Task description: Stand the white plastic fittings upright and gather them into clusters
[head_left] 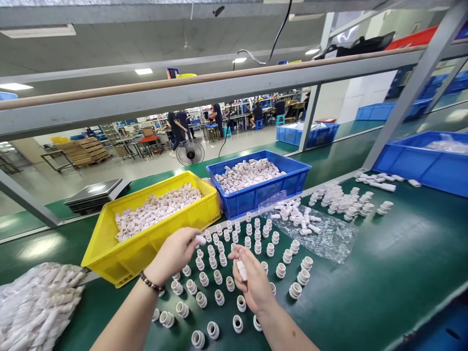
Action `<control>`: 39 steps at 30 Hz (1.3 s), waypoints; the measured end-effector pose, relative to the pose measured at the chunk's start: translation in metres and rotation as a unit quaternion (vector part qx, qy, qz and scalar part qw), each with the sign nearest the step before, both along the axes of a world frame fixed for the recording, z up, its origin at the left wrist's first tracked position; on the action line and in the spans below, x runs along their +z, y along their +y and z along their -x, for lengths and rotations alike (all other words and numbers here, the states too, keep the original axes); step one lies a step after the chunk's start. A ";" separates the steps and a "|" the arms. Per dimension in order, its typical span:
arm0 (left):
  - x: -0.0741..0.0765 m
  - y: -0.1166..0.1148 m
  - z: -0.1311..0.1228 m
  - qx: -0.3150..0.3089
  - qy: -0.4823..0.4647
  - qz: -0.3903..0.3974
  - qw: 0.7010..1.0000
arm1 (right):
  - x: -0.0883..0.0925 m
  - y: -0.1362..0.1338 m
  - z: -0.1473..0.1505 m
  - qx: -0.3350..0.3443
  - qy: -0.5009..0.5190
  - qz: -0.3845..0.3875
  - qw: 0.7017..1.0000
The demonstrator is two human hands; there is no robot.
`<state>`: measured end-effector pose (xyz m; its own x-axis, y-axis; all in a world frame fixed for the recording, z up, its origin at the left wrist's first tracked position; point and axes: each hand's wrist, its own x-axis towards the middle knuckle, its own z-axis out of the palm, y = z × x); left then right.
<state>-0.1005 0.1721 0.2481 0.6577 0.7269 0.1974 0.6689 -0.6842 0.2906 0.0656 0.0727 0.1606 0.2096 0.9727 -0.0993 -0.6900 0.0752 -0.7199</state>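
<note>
My left hand (182, 247), with a beaded bracelet at the wrist, pinches a small white plastic fitting (201, 240) above the green table. Opposite it, my right hand (252, 279) has its fingers curled round another white fitting (242, 269), which shows between thumb and palm. Below and around both hands, many short white ribbed pipe fittings (219, 297) stand upright in loose rows, their round openings facing up. A few of them are hidden behind my right hand and forearm.
A yellow bin (153, 233) and a blue bin (261, 190) of white pieces stand behind the rows. A bag of white tubes (40, 304) lies at left. More fittings sit by a plastic sheet (334, 239) at right. A scale (97, 192) and metal frame (204, 100) are behind.
</note>
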 end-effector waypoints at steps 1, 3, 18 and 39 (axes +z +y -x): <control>-0.004 0.012 0.004 0.031 0.050 -0.014 0.998 | -0.001 0.001 -0.001 -0.013 0.013 0.005 1.000; -0.017 0.035 0.009 0.063 0.087 -0.015 0.994 | -0.002 0.001 -0.002 -0.025 0.037 0.008 0.999; -0.080 0.082 -0.003 0.075 0.245 -0.019 0.967 | -0.001 0.002 -0.004 -0.107 0.072 -0.020 0.991; -0.075 0.071 -0.006 0.056 0.179 -0.020 0.982 | 0.002 0.003 0.001 -0.066 0.003 -0.013 0.998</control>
